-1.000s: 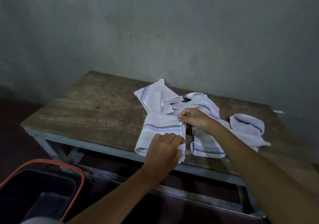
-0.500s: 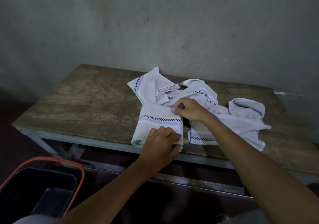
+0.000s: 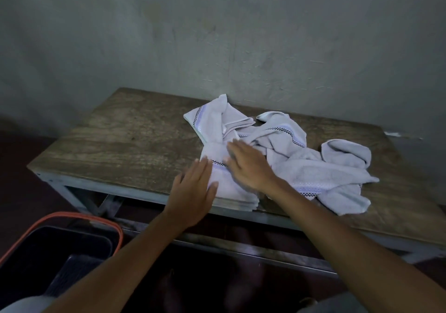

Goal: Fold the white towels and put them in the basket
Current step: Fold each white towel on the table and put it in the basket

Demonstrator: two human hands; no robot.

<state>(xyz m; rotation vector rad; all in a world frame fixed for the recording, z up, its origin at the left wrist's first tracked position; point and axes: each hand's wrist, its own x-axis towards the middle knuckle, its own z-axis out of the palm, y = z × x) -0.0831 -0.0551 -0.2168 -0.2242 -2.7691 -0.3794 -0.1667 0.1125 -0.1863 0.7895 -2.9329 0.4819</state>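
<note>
The table (image 3: pixel 125 143) is a worn wooden top on a metal frame, set against a grey wall. The basket (image 3: pixel 60 247), dark with an orange rim, sits on the floor below its front left corner. Across the middle and right of the table lies a loose pile of white towels (image 3: pixel 313 168), crumpled and overlapping, with checked and pale blue bands near their ends.

At the front edge, just left of the pile, lies the folded towel (image 3: pixel 231 192), a flat stack of layers whose near edge slightly overhangs the table. It looks light, soft and limp, so it will likely sag and unfold if lifted by one corner. A safer hold seems to be both long sides at once, or a palm slid under the overhanging edge with the other on top.

The right hand (image 3: pixel 251 168) lies flat on the folded towel, palm down, fingers straight and slightly spread, gripping nothing. The left hand (image 3: pixel 193 192) rests palm down at the towel's left edge, fingers extended and close together, holding nothing either.
</note>
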